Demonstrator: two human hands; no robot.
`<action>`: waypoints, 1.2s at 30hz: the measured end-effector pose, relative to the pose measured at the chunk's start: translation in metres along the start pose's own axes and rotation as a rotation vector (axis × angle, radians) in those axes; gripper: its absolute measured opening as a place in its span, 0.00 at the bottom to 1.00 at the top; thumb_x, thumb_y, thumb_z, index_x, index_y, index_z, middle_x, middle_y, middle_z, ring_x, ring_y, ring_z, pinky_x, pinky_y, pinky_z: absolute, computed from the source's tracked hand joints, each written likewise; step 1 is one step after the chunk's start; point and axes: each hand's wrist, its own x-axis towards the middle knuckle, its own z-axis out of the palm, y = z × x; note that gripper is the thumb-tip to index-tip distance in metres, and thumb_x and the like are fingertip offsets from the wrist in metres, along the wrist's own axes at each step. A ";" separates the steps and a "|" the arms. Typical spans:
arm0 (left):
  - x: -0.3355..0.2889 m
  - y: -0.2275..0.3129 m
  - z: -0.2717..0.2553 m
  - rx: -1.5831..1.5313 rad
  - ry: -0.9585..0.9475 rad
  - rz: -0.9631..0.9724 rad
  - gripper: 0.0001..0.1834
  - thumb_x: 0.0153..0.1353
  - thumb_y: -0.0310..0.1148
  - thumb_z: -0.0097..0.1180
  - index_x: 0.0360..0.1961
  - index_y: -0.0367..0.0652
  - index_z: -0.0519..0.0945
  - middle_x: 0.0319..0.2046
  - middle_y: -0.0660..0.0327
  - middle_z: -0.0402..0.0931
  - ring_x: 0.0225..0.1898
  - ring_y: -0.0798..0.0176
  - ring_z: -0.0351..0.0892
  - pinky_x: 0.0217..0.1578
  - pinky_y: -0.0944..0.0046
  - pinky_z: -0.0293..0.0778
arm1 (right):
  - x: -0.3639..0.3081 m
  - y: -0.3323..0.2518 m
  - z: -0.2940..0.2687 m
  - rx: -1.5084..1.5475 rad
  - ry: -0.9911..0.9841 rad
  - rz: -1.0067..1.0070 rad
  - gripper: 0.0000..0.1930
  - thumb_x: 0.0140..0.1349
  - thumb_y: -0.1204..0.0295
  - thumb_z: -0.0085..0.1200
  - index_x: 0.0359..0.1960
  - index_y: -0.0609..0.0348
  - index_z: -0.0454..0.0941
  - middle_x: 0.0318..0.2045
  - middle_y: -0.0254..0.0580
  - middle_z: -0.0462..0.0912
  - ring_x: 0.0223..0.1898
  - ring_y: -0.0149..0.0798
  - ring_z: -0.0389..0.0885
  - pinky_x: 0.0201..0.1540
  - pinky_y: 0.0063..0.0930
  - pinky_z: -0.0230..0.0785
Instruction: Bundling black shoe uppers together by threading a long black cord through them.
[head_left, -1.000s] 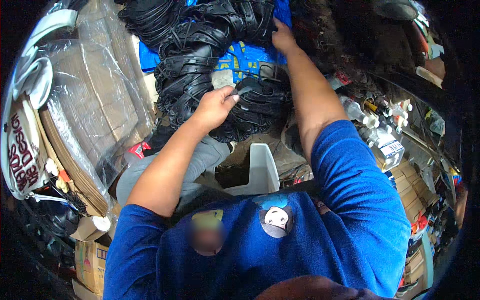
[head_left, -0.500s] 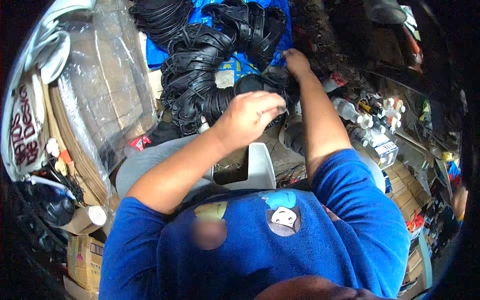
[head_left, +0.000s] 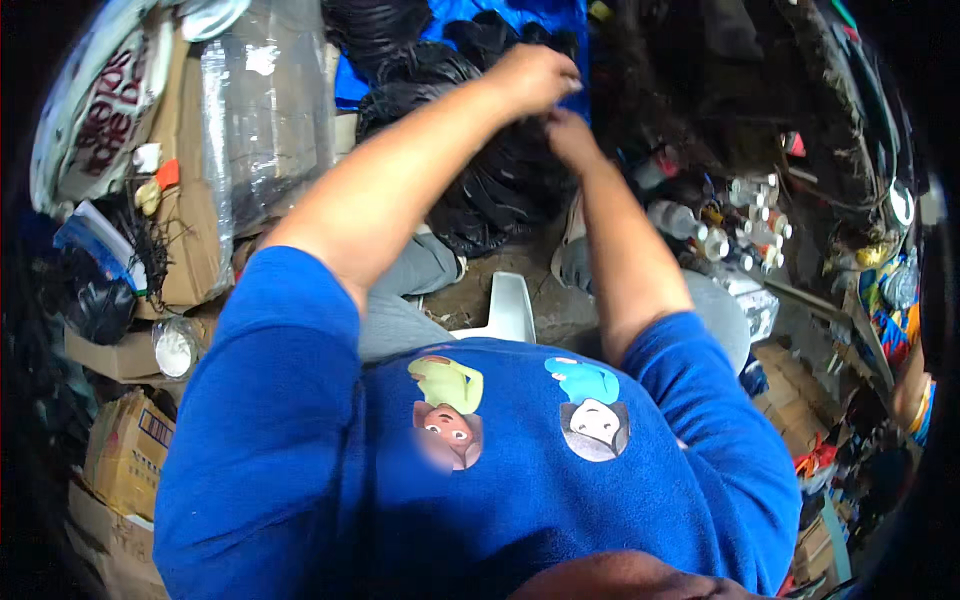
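A large heap of black, ridged, strappy pieces [head_left: 510,190], which look like stacked shoe uppers, lies in front of me on a blue plastic sheet [head_left: 455,12]. My left hand [head_left: 537,80] is over the heap's far right part, its fingers curled together near the sheet's right edge. Just below it and slightly to the right, my right hand [head_left: 575,143] is closed at the heap's right side. Both hands are blurred, and they are close together but apart. What is between their fingers, if anything, cannot be made out.
A white plastic stool [head_left: 511,305] shows between my legs. Left are plastic-wrapped cardboard [head_left: 268,120], a lidded tub [head_left: 176,352] and a carton [head_left: 135,450]. Several plastic bottles [head_left: 715,243] crowd the right side, near flattened cardboard [head_left: 790,400]. Another person's arm [head_left: 908,395] shows at the right edge.
My left hand has moved forward and slightly right, from near my lap to the heap's far side. My right hand has drawn back slightly and left. The whole view has shifted.
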 end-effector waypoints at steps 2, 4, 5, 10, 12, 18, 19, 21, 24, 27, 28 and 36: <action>0.010 0.036 0.016 0.104 -0.045 0.130 0.14 0.50 0.40 0.53 0.35 0.46 0.80 0.32 0.54 0.77 0.35 0.53 0.77 0.39 0.58 0.72 | -0.006 0.031 0.019 -0.172 0.102 0.025 0.22 0.58 0.57 0.39 0.50 0.57 0.69 0.48 0.57 0.70 0.51 0.54 0.67 0.50 0.38 0.61; 0.002 0.032 0.032 0.069 0.065 0.007 0.12 0.40 0.36 0.57 0.29 0.50 0.81 0.27 0.59 0.78 0.32 0.54 0.77 0.34 0.57 0.73 | -0.029 0.009 0.029 -0.043 -0.005 0.133 0.26 0.59 0.53 0.36 0.54 0.57 0.63 0.51 0.55 0.68 0.52 0.50 0.67 0.50 0.37 0.60; 0.001 0.043 0.033 0.053 0.089 0.012 0.11 0.36 0.33 0.57 0.26 0.49 0.80 0.25 0.57 0.77 0.30 0.53 0.77 0.32 0.56 0.73 | -0.038 0.011 0.015 -0.034 0.010 0.009 0.25 0.59 0.55 0.40 0.53 0.59 0.64 0.51 0.49 0.70 0.52 0.42 0.68 0.51 0.34 0.60; -0.036 0.028 0.014 -0.054 0.227 -0.123 0.12 0.48 0.38 0.55 0.29 0.41 0.78 0.27 0.50 0.76 0.34 0.47 0.75 0.37 0.53 0.70 | -0.051 -0.005 0.008 0.086 0.041 0.000 0.19 0.62 0.62 0.39 0.42 0.69 0.71 0.38 0.49 0.78 0.40 0.39 0.75 0.42 0.29 0.64; -0.081 0.045 -0.021 -0.101 0.276 -0.004 0.15 0.49 0.35 0.55 0.36 0.39 0.75 0.31 0.49 0.74 0.39 0.47 0.73 0.40 0.54 0.68 | -0.051 -0.001 0.010 0.372 0.067 0.162 0.18 0.63 0.65 0.37 0.42 0.71 0.71 0.39 0.47 0.77 0.40 0.38 0.74 0.42 0.29 0.64; -0.279 0.052 -0.166 0.378 1.023 0.030 0.15 0.42 0.25 0.57 0.35 0.39 0.74 0.35 0.54 0.72 0.40 0.52 0.71 0.43 0.59 0.67 | -0.027 -0.004 0.023 0.717 0.109 0.506 0.16 0.64 0.63 0.35 0.44 0.59 0.70 0.37 0.40 0.78 0.35 0.38 0.75 0.37 0.32 0.66; -0.317 0.045 -0.198 0.559 1.092 0.030 0.16 0.41 0.23 0.57 0.36 0.40 0.73 0.35 0.55 0.71 0.41 0.54 0.70 0.43 0.61 0.66 | -0.025 -0.007 0.025 0.720 0.100 0.500 0.16 0.64 0.63 0.35 0.44 0.59 0.70 0.37 0.40 0.78 0.35 0.38 0.75 0.37 0.32 0.66; -0.385 0.050 -0.240 0.903 1.280 -0.313 0.22 0.41 0.25 0.60 0.41 0.40 0.69 0.36 0.55 0.69 0.41 0.54 0.69 0.44 0.60 0.65 | -0.021 -0.008 0.031 0.778 0.168 0.560 0.15 0.64 0.63 0.35 0.42 0.59 0.70 0.37 0.40 0.78 0.36 0.38 0.74 0.38 0.36 0.64; -0.445 0.015 -0.274 0.733 1.383 -0.546 0.33 0.40 0.36 0.66 0.47 0.37 0.64 0.41 0.51 0.68 0.43 0.55 0.69 0.45 0.60 0.66 | 0.000 0.039 0.023 0.774 0.173 0.527 0.14 0.64 0.63 0.36 0.40 0.58 0.71 0.35 0.40 0.78 0.36 0.38 0.72 0.38 0.36 0.63; -0.467 -0.008 -0.296 0.538 1.254 -0.718 0.41 0.36 0.43 0.70 0.49 0.34 0.65 0.43 0.50 0.70 0.44 0.58 0.71 0.45 0.62 0.67 | -0.002 0.034 0.029 0.693 0.186 0.546 0.15 0.63 0.63 0.39 0.41 0.61 0.72 0.36 0.40 0.76 0.37 0.38 0.72 0.40 0.34 0.63; -0.469 -0.021 -0.305 0.311 1.101 -0.750 0.37 0.35 0.44 0.70 0.44 0.35 0.69 0.38 0.53 0.73 0.40 0.59 0.73 0.42 0.62 0.68 | 0.005 0.043 0.022 0.555 0.181 0.518 0.18 0.62 0.60 0.39 0.42 0.62 0.72 0.39 0.43 0.76 0.39 0.41 0.73 0.43 0.35 0.62; -0.502 -0.008 -0.363 0.915 0.946 -0.945 0.34 0.41 0.49 0.63 0.43 0.30 0.74 0.44 0.49 0.73 0.45 0.57 0.72 0.49 0.63 0.63 | 0.007 0.009 0.040 -0.330 0.104 0.336 0.29 0.54 0.46 0.39 0.46 0.56 0.73 0.49 0.50 0.71 0.51 0.51 0.69 0.54 0.38 0.58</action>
